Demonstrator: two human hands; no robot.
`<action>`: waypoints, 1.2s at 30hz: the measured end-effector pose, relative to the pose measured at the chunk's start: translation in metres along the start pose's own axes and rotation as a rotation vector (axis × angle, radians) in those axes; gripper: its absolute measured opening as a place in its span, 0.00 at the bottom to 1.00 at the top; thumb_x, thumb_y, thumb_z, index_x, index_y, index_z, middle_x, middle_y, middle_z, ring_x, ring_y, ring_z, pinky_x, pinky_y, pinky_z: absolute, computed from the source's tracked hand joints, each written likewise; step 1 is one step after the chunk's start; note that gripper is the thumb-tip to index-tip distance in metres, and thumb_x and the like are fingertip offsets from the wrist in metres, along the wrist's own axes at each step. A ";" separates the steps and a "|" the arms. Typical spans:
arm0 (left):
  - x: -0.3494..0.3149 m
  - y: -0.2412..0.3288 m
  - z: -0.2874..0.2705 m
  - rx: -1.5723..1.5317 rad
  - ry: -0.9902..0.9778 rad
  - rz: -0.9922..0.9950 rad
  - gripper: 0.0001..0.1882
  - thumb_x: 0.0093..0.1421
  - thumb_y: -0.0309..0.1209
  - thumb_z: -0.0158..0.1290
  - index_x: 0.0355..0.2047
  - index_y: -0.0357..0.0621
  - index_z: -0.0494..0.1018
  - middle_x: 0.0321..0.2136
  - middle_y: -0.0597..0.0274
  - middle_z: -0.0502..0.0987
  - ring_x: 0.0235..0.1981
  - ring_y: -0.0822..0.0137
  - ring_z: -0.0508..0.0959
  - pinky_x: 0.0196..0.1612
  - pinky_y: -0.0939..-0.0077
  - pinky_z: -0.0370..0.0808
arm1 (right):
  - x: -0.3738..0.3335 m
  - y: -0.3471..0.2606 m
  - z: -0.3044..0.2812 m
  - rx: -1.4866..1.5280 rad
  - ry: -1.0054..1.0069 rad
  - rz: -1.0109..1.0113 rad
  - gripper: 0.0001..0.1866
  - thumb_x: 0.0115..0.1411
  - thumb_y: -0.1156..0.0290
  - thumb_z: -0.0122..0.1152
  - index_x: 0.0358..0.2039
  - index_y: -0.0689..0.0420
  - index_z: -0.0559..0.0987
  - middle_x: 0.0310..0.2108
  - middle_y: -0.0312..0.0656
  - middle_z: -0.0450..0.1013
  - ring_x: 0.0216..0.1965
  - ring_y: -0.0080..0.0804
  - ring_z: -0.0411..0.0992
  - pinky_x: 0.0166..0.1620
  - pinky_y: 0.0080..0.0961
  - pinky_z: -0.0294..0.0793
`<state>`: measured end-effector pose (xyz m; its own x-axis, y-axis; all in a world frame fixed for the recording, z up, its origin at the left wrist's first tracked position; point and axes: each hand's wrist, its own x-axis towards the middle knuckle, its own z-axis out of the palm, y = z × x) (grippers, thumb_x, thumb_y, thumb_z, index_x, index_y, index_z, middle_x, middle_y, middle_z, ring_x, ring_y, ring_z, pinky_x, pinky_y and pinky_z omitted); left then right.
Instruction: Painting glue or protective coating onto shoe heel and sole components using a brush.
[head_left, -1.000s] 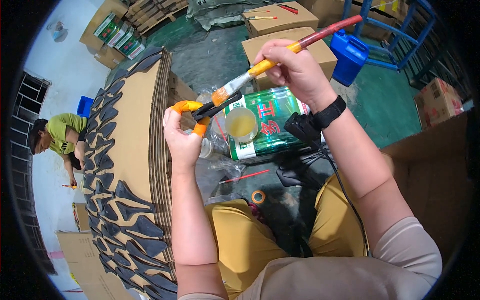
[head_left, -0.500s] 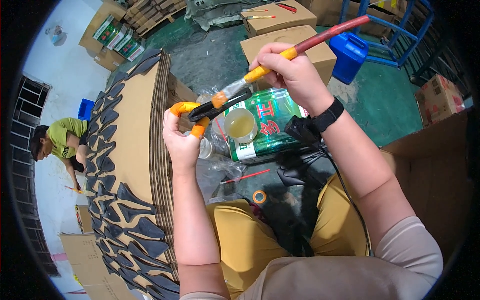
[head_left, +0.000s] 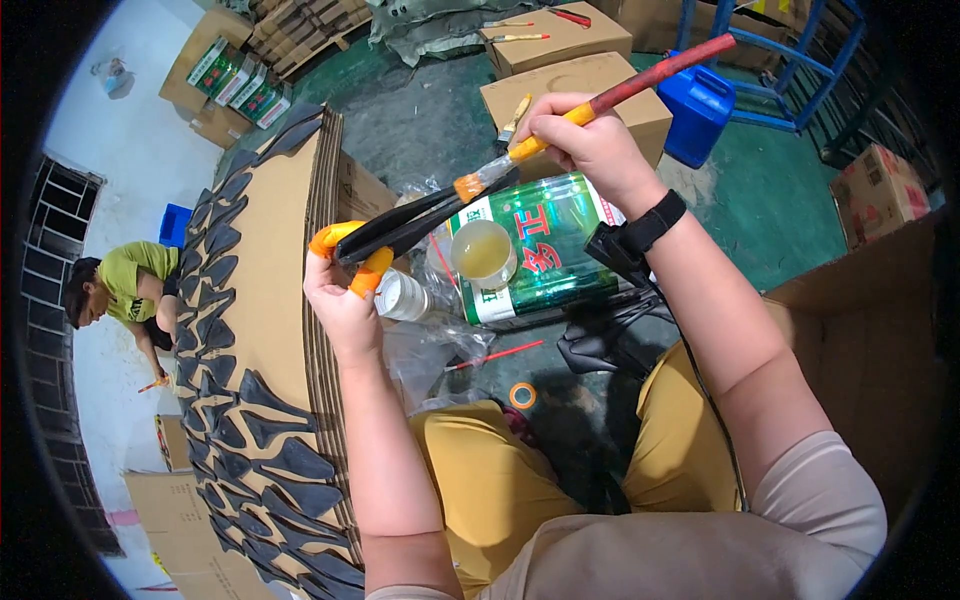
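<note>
Above green tin [head_left: 545, 250]: left hand [head_left: 345, 300], orange fingertip covers, pinches black strip [head_left: 425, 215]; right hand [head_left: 595, 150] closed around brush [head_left: 600, 105], bristles touching strip's far end.

The floor [head_left: 790, 200] is green and looks worn. Brown cardboard boxes [head_left: 580, 75] stand on it at the far side. A blue plastic can [head_left: 700, 110] sits near a blue metal frame [head_left: 800, 60]. On the left is a white wall [head_left: 120, 120] with a dark barred window [head_left: 50, 230]. Another person [head_left: 125, 285] in a green shirt bends low there. The light is bright, like daytime.
</note>
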<state>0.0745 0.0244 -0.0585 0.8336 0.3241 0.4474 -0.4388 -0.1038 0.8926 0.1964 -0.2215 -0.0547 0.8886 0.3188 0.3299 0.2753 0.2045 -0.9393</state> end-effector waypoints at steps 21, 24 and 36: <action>-0.002 0.002 -0.010 -0.006 -0.068 0.014 0.19 0.47 0.24 0.61 0.39 0.38 0.69 0.35 0.59 0.75 0.38 0.69 0.74 0.44 0.75 0.72 | -0.003 -0.034 0.005 0.156 -0.064 -0.027 0.08 0.56 0.68 0.52 0.25 0.58 0.76 0.19 0.31 0.68 0.16 0.11 0.58 0.18 0.09 0.52; -0.002 0.006 -0.008 0.090 -0.125 0.042 0.18 0.47 0.24 0.61 0.39 0.38 0.69 0.35 0.59 0.75 0.38 0.69 0.74 0.45 0.76 0.71 | -0.009 -0.043 0.025 0.291 -0.166 -0.052 0.10 0.57 0.66 0.53 0.27 0.60 0.76 0.18 0.30 0.66 0.16 0.11 0.58 0.18 0.09 0.52; -0.006 -0.001 -0.031 -0.048 -0.006 0.014 0.22 0.49 0.24 0.60 0.44 0.39 0.66 0.40 0.58 0.73 0.41 0.67 0.74 0.47 0.74 0.71 | 0.004 -0.022 -0.028 -0.235 0.073 -0.038 0.09 0.56 0.70 0.51 0.23 0.59 0.76 0.14 0.27 0.61 0.15 0.10 0.55 0.18 0.11 0.49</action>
<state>0.0593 0.0514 -0.0639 0.8293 0.3172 0.4600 -0.4657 -0.0626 0.8827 0.2040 -0.2509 -0.0356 0.8977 0.2455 0.3658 0.3794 -0.0088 -0.9252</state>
